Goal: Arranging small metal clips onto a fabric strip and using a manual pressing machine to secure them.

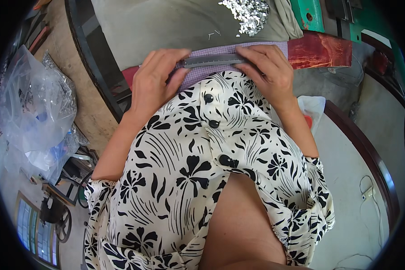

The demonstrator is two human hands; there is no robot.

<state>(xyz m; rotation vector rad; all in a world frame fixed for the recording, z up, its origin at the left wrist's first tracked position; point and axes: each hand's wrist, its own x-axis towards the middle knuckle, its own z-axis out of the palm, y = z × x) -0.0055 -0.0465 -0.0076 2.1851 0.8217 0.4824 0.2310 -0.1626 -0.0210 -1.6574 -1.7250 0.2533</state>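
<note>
A narrow dark grey strip [215,60] with a row of small light marks along it is stretched level between my two hands, close in front of my shirt. My left hand [155,76] pinches its left end between thumb and fingers. At the other end, my right hand [270,69] grips it the same way, fingers on the far side and thumb on the near side. Beneath the strip is a purple checked cloth [274,46]. Beyond it, a heap of small shiny silver pieces [249,17] lies on a grey-green cloth [153,27], with a few thin slivers [214,34] nearer to me.
A worn red board [321,50] juts out at the right, below green machine parts [308,15]. Clear plastic bags [36,112] bulge at the left. A white container [312,108] stands beside my right forearm. On the floor at right lies a white cable [368,193].
</note>
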